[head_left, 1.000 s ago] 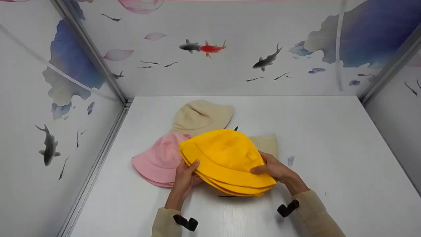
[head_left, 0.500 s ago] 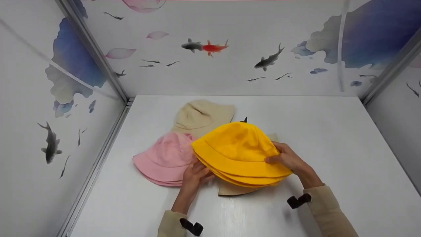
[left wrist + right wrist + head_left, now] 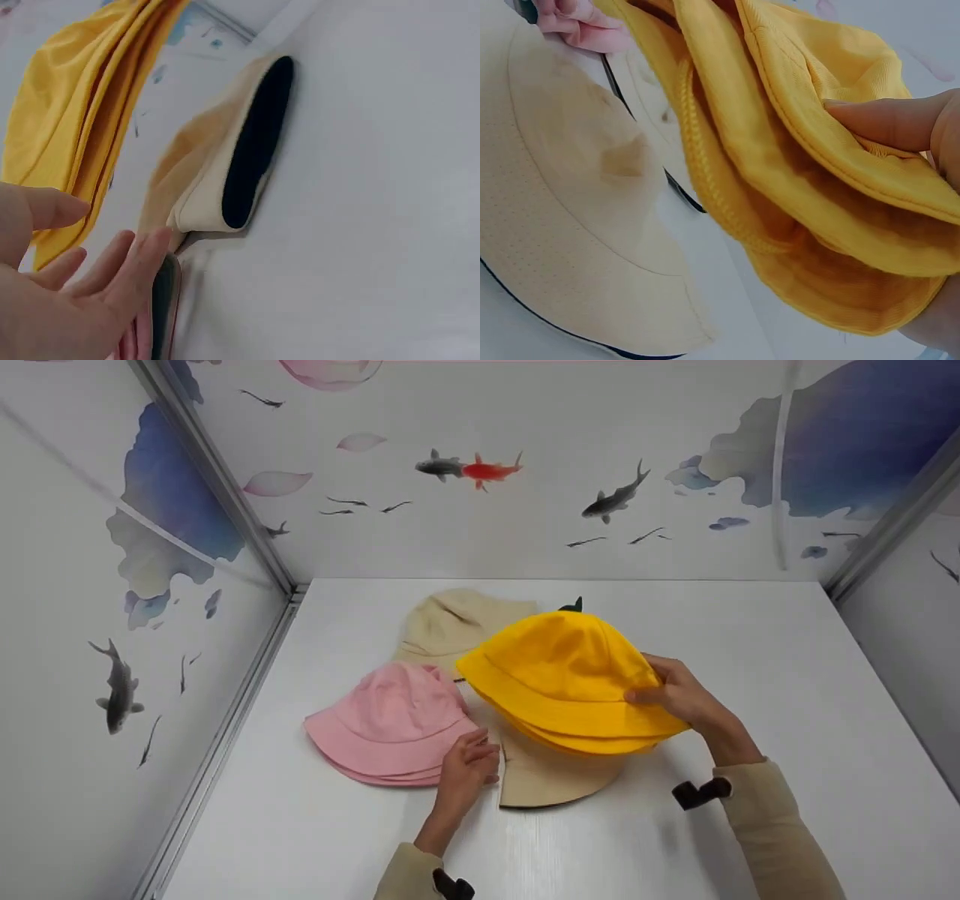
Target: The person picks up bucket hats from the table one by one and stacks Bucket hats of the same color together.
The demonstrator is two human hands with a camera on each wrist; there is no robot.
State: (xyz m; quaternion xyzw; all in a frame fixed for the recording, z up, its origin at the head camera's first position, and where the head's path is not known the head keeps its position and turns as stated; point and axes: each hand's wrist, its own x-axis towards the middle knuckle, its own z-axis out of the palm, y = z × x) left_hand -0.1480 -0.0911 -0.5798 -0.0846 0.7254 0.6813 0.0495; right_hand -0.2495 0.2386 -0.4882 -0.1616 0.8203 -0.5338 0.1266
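Observation:
Yellow bucket hats [image 3: 562,675], nested into one stack, are held up over the table by my right hand [image 3: 686,697]. Its thumb lies on the outside of the top hat, pinching the stack at its right side, and several layered brims show in the right wrist view. My left hand [image 3: 469,769] is apart from the yellow stack, fingers loosely bent with nothing in them. It is close to the right edge of the stacked pink bucket hats [image 3: 394,720]. Below the yellow stack lies a beige bucket hat [image 3: 551,776] with a dark lining, partly hidden by it.
Another beige bucket hat [image 3: 457,622] lies behind the pink ones. A small dark pointed piece [image 3: 574,604] sticks out above the yellow stack. The white table [image 3: 780,720] is enclosed by printed panels, with a back wall [image 3: 525,532] and a left wall [image 3: 52,675].
The yellow stack has moved right and away from me in the right hand. My left hand has let go of its brim, shifting slightly right. More of the front beige hat shows.

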